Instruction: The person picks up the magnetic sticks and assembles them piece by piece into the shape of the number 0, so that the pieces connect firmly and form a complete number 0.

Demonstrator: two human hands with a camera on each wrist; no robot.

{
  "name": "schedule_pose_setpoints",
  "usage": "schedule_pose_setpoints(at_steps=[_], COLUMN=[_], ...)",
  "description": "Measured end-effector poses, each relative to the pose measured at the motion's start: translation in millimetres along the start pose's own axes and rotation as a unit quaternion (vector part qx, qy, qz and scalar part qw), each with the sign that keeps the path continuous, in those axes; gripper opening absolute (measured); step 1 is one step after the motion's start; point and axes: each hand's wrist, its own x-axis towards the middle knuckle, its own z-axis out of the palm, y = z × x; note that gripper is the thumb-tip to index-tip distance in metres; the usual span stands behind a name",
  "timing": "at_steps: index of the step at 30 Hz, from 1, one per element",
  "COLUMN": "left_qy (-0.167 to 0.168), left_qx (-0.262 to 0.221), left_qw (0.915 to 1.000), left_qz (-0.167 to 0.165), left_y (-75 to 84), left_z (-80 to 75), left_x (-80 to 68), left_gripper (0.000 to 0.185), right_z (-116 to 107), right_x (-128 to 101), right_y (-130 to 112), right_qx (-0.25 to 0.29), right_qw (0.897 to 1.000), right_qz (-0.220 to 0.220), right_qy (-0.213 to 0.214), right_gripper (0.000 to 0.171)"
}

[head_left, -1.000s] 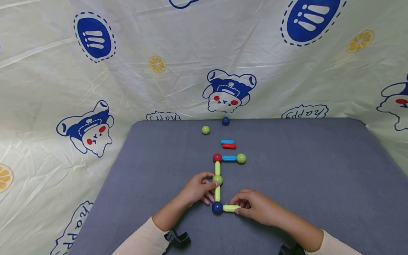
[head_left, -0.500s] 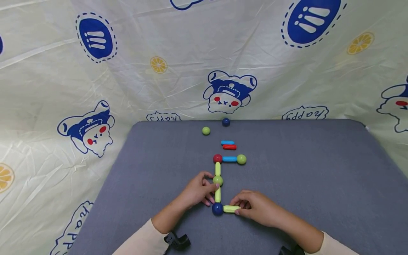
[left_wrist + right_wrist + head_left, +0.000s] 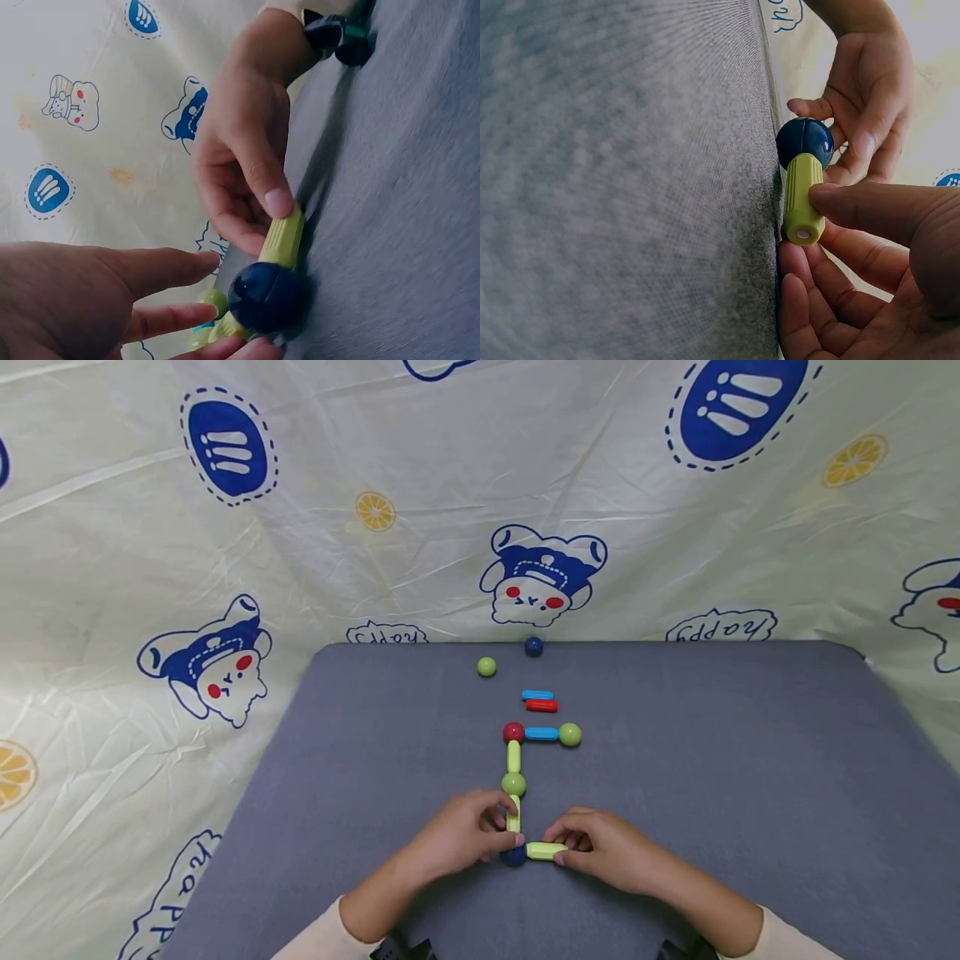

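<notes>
The left hand (image 3: 457, 839) has slid down from the green ball (image 3: 513, 784) to the blue ball (image 3: 514, 857), low in the frame's centre, fingers curled around it. The right hand (image 3: 600, 852) still pinches the green rod (image 3: 545, 851) against it, steadying the corner joint on the counter (image 3: 712, 760).

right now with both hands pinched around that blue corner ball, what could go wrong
1. The right hand pinches the yellow-green stick by its free end; a twist could pop it off the dark blue ball.
2. The left hand crowds that ball and the upright stick; a nudge might bend the chain up to the green ball.
3. A freed ball could roll across the grey mat.
</notes>
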Motion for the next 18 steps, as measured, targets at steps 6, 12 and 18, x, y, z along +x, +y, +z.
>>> schedule_pose_setpoints(at_steps=[6, 12, 18], left_qy=[0.019, 0.033, 0.043], left_qx=[-0.007, -0.023, -0.036], left_qw=[0.9997, 0.9991, 0.9981], left_qz=[0.012, 0.009, 0.023], left_y=[-8.0, -14.4, -18.0], left_z=[8.1, 12.6, 15.4], left_x=[-12.1, -16.0, -16.3], left_gripper=[0.026, 0.025, 0.024], right_z=[1, 1, -4], right_x=[0, 0, 1], right_y=[1, 1, 2], right_qx=[-0.002, -0.001, 0.005], right_qw=[1.000, 1.000, 1.000], right_qz=[0.000, -0.005, -0.002], right_qy=[0.003, 0.007, 0.001], right_gripper=[0.015, 0.016, 0.020])
